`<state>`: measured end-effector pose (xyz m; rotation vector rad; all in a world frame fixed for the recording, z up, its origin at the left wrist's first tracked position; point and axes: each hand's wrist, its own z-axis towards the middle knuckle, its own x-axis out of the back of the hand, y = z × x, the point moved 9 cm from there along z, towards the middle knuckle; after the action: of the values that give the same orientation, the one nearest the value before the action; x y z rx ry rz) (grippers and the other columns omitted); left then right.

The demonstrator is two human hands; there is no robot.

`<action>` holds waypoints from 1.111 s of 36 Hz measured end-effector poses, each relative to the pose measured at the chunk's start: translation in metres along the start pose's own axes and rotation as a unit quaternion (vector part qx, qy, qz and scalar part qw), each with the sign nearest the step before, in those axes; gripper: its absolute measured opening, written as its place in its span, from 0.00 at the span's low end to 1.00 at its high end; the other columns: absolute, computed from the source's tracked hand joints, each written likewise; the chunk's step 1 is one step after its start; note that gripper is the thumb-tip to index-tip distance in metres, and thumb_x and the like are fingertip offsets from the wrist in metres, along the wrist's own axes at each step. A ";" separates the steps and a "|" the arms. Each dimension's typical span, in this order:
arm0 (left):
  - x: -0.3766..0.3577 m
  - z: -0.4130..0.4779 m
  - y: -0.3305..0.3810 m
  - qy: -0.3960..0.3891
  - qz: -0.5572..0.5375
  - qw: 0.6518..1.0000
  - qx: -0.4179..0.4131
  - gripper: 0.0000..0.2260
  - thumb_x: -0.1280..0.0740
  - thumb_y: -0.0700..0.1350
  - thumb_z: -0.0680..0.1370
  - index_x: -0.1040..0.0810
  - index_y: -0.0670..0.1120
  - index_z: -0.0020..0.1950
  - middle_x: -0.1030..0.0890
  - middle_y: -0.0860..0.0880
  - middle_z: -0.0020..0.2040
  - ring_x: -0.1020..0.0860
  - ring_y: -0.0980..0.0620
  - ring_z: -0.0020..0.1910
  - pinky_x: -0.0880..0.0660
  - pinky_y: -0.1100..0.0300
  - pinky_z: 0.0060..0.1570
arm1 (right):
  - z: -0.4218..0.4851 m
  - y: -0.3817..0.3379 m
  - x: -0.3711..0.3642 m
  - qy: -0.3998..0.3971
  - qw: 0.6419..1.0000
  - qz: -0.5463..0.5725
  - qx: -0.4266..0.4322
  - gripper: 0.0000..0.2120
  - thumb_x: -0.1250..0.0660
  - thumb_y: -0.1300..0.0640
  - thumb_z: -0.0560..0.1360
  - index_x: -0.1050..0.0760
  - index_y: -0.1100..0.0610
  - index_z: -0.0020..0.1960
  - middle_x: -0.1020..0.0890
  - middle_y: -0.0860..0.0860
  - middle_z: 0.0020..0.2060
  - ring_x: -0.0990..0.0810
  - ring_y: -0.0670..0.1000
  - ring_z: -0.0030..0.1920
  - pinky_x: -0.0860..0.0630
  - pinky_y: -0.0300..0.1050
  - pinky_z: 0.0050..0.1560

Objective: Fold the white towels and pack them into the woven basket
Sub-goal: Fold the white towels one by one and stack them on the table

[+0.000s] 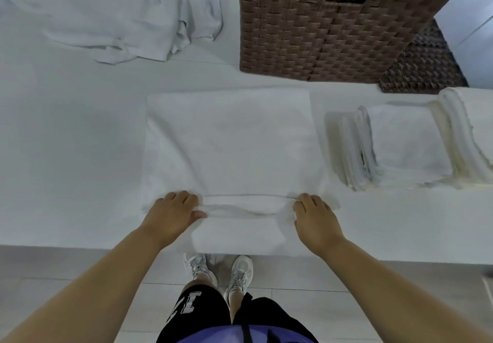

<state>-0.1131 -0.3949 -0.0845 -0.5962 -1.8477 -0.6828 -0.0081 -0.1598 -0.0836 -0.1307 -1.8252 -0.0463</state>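
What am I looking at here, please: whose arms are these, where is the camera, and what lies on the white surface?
There is no machine: a person wears a camera on the head, looking down at their own arms. The left hand and right hand each pinch the near part of a white towel spread on the white table. To the right lies a stack of folded towels; far left, a crumpled heap of towels; at the back stands the brown woven basket.
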 end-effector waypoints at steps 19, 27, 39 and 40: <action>0.062 -0.004 -0.040 0.019 -0.036 0.997 0.060 0.09 0.37 0.48 0.79 0.19 0.49 0.54 0.21 0.55 0.53 0.24 0.53 0.53 0.35 0.65 0.46 | 0.042 0.039 0.066 -0.054 0.989 0.106 -0.086 0.08 0.37 0.55 0.78 0.23 0.59 0.49 0.20 0.55 0.45 0.21 0.56 0.47 0.25 0.47 0.48; 0.205 0.004 -0.056 0.165 -0.005 0.981 0.099 0.08 0.31 0.49 0.75 0.17 0.46 0.48 0.19 0.50 0.49 0.23 0.49 0.50 0.30 0.59 0.49 | 0.069 0.040 0.215 0.086 0.993 0.060 -0.056 0.12 0.35 0.52 0.77 0.20 0.61 0.49 0.19 0.56 0.49 0.23 0.56 0.52 0.28 0.45 0.52; 0.405 -0.050 -0.041 0.408 0.005 0.910 0.079 0.06 0.30 0.45 0.74 0.16 0.45 0.48 0.18 0.47 0.50 0.23 0.47 0.49 0.31 0.58 0.48 | 0.023 0.024 0.420 0.341 0.939 0.036 -0.019 0.12 0.35 0.53 0.77 0.19 0.61 0.43 0.20 0.53 0.43 0.22 0.54 0.46 0.28 0.47 0.50; 0.415 -0.055 -0.038 0.405 0.011 0.912 0.070 0.07 0.29 0.45 0.73 0.16 0.44 0.48 0.18 0.47 0.50 0.23 0.48 0.48 0.32 0.61 0.46 | 0.018 0.024 0.429 0.345 0.937 0.042 -0.024 0.12 0.34 0.53 0.77 0.18 0.60 0.44 0.19 0.53 0.43 0.22 0.54 0.46 0.27 0.48 0.51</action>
<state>-0.2463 -0.4235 0.3128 -0.1787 -1.0920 -0.6428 -0.1298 -0.1061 0.3256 -0.1976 -1.1138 -0.0676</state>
